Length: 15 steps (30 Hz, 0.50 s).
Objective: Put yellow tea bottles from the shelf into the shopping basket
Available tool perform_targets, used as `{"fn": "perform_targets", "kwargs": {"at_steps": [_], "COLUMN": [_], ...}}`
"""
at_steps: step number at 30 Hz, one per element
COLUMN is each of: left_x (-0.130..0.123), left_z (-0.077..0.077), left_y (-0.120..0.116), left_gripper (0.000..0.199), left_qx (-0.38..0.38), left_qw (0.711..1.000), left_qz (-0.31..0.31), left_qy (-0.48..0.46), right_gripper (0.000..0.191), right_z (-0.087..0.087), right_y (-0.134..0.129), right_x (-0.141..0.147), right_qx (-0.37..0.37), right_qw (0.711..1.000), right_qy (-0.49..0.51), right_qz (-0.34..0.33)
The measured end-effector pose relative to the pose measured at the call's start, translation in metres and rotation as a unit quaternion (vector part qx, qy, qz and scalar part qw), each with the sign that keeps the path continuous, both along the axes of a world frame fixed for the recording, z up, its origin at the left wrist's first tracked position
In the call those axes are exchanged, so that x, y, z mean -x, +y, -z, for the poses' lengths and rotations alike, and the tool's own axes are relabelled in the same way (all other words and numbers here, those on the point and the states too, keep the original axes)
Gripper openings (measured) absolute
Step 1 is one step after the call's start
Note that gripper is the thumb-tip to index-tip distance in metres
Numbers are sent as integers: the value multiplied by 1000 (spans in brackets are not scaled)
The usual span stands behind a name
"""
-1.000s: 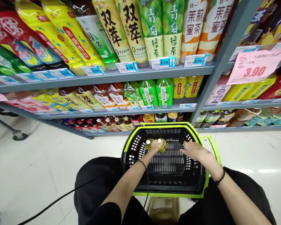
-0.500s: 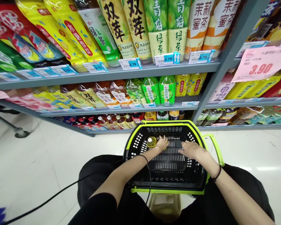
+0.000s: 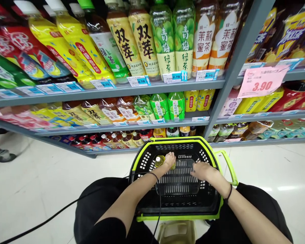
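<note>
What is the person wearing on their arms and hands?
Both forearms are bare, with no gloves on the left hand or the right hand. Each wrist has a thin black band: left band, right band. Black sleeves start near the upper arms. A thin black cable hangs by the left arm.

We list: basket (image 3: pixel 142 162), black perforated walls with lime-green rim; bottle (image 3: pixel 159 161), yellow with pale cap; sale sign (image 3: pixel 261 82), pink with red figures; shelf rails (image 3: pixel 112 90), grey; floor (image 3: pixel 40 183), white.
</note>
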State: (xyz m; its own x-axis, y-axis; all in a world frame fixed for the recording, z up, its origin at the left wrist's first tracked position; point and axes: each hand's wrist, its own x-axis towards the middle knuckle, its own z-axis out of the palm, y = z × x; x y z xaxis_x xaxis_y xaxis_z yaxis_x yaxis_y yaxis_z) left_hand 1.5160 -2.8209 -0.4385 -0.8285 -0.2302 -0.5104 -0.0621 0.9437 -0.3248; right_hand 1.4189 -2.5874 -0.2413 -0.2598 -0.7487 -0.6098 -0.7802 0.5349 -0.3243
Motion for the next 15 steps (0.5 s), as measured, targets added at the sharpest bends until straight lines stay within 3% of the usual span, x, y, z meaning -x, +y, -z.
{"fn": "perform_targets", "kwargs": {"at_steps": [5, 9, 12, 15], "left_x": [-3, -1, -2, -14], "left_z": [-16, -40, -72, -118], "left_y": [3, -6, -16, -25], "left_gripper": [36, 60, 56, 39], "left_qx": [39, 0, -42, -65], "left_qw": [999, 997, 993, 991], "left_qz": [10, 75, 111, 112], "left_qy": [-10, -16, 1, 26], "right_gripper": [42, 33, 28, 25], "right_z": [3, 8, 12, 6], "right_y": [-3, -5, -6, -10], "right_x": [-2, -5, -6, 7], "right_qx": [28, 101, 184, 262], "right_qw": [1000, 995, 982, 963], "right_qy": [6, 23, 29, 23], "right_qz": [0, 1, 16, 63]}}
